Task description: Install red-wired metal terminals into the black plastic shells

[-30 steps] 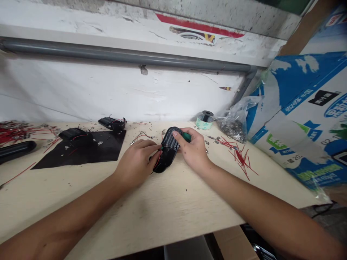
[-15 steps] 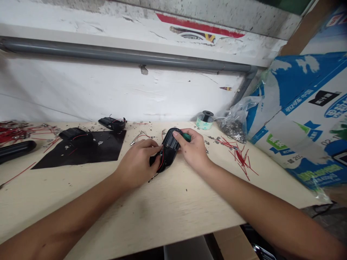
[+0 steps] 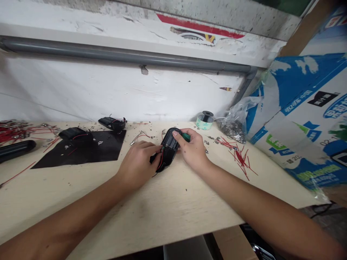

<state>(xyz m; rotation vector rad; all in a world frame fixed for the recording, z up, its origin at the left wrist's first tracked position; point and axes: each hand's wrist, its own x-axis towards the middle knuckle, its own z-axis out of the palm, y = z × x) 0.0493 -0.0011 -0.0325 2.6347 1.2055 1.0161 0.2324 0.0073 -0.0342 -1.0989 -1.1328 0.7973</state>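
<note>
the left hand (image 3: 137,164) is clenched around the lower end of a black plastic battery housing (image 3: 169,150), close to thin red wires (image 3: 161,162), while the right hand (image 3: 193,151) grips its upper end, a green handle (image 3: 185,136) showing by the thumb, all near the middle of the bench (image 3: 162,202). to the right lie cut red wires (image 3: 240,159), with a tape roll (image 3: 204,120) and a plastic bag of small metal parts (image 3: 233,128) at the back. at upper left, two more black housings (image 3: 76,134) sit by or on a black sheet (image 3: 81,155).
</note>
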